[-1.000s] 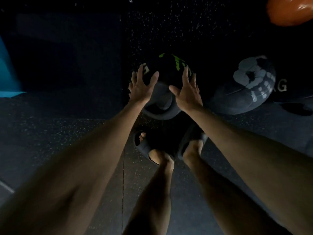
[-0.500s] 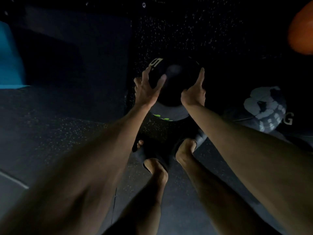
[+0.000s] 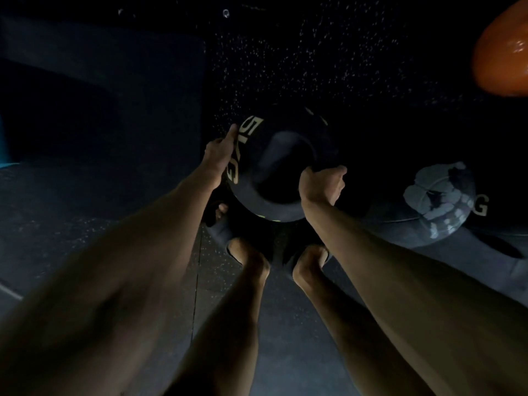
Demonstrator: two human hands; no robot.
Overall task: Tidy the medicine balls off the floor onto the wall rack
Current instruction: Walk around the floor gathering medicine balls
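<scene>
A black medicine ball (image 3: 274, 170) with pale "5 KG" lettering sits between my two hands, just above my sandalled feet. My left hand (image 3: 220, 151) presses flat on its left side, fingers pointing up. My right hand (image 3: 323, 185) curls around its right side. A second dark medicine ball (image 3: 428, 207) with a worn grey patch lies on the floor to the right. The wall rack is not in view.
An orange ball (image 3: 503, 52) shows at the top right corner. A dark mat (image 3: 100, 95) lies at the left, with a blue object (image 3: 4, 147) at the far left edge. The floor is dark speckled rubber (image 3: 314, 52). My feet (image 3: 251, 252) stand below the ball.
The ball has turned in my hands: its green marks went to the underside and the "5 KG" lettering came up. My right hand shifted from flat on top to curled around the side.
</scene>
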